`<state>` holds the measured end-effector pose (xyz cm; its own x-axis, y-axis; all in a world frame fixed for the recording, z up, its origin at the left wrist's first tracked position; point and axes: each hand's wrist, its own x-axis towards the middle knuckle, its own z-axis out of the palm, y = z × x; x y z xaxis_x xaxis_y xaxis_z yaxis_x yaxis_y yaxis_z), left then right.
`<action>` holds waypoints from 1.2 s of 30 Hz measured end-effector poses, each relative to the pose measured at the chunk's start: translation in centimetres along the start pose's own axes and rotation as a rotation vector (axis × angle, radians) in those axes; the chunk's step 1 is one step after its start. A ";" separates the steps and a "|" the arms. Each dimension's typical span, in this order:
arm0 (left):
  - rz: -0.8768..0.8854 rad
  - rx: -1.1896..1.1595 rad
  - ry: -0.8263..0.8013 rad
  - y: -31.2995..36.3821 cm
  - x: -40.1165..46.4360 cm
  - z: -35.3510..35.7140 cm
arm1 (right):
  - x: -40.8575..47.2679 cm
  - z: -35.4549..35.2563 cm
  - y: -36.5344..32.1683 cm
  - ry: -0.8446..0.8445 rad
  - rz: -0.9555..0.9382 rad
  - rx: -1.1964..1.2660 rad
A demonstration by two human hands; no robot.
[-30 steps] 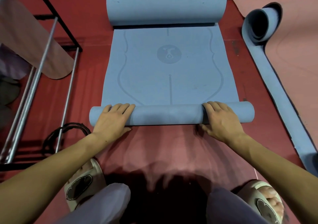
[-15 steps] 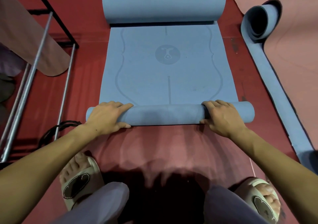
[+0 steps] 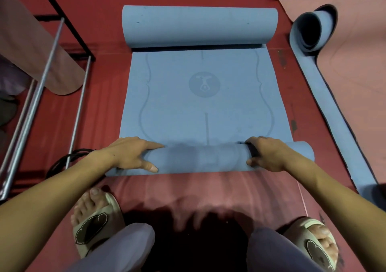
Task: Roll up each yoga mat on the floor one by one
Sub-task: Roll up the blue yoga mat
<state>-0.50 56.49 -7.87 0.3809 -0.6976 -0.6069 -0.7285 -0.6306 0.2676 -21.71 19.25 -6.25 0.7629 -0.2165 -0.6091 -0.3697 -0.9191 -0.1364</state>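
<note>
A blue yoga mat (image 3: 198,96) lies flat on the red floor in front of me, with a printed emblem at its middle. Its near end is wound into a thin roll (image 3: 200,159), and its far end is curled into a thick roll (image 3: 198,25). My left hand (image 3: 129,154) grips the near roll's left end, fingers over the top and thumb at the front. My right hand (image 3: 269,157) grips the roll toward its right end in the same way.
A second blue mat (image 3: 325,96), partly rolled, lies to the right over a pink mat (image 3: 359,67). A metal rack (image 3: 43,84) holding a pinkish rolled mat (image 3: 31,48) stands on the left, with a black cable (image 3: 69,159) at its foot. My sandalled feet are below.
Both hands have turned the near roll forward a little, and my fingers have curled further over its top. My left foot has stepped forward.
</note>
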 end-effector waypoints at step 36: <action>-0.128 0.091 0.495 4.0 -1.6 -0.5 | 0.6 1.2 -2.0 0.428 0.040 -0.070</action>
<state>-3.77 54.86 -5.49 0.6775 -0.7083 -0.1983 -0.6969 -0.7044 0.1350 -21.20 21.34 -7.31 0.9055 -0.3556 -0.2315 -0.3776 -0.9242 -0.0571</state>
